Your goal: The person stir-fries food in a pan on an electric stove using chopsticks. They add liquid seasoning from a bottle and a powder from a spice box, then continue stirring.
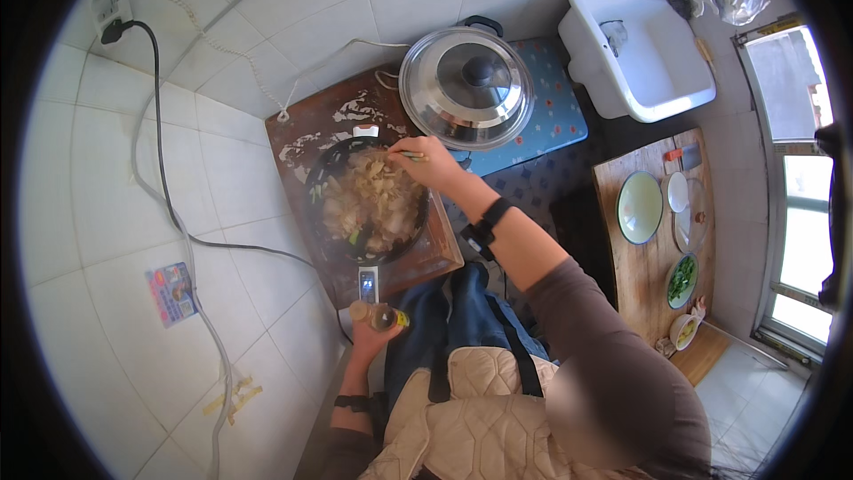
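Observation:
My right hand (430,165) is over the far right side of a dark wok (318,240), with the fingers closed on a thin-handled utensil (414,156). Its lower end cannot be told apart from the food. Sliced, pale brown food (376,197) fills much of the wok, with a few green pieces and a haze of steam. In front of the wok, my left hand (370,341) grips a small jar (382,317) of dark contents with a yellow label. The jar is tilted onto its side, near the lit control panel (368,284) of an induction cooker.
A lidded steel pot (426,103) stands behind the wok on a blue flowered surface (556,117). A black power cord (158,120) runs along the left wall. At right, a wooden table (616,293) bears a bowl (640,207), chopped greens (682,280) and a cleaver (690,156). Beyond is a white sink (666,47).

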The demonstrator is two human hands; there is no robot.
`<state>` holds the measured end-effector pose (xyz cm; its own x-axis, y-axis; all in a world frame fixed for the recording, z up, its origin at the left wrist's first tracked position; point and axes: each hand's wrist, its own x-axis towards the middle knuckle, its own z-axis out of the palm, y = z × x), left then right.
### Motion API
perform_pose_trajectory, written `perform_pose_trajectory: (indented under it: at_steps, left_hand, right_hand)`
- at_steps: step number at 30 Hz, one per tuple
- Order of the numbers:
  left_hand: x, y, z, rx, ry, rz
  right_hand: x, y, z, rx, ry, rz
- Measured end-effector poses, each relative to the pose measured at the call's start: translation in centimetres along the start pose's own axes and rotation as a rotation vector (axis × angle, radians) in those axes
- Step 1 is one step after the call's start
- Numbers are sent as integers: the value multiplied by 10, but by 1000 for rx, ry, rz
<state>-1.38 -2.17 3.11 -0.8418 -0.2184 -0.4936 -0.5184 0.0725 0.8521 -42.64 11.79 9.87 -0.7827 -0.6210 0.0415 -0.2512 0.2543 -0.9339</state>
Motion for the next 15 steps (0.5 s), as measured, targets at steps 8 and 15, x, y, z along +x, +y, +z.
perform_pose_trajectory:
  at_steps: [8,15]
  left_hand:
    - [0,9,-2,137,-62,24]
    - [-4,14,1,60,-34,-72]
  right_hand:
    - [-55,3,68,135,-132,-149]
    - [-93,-7,95,173,-111,-15]
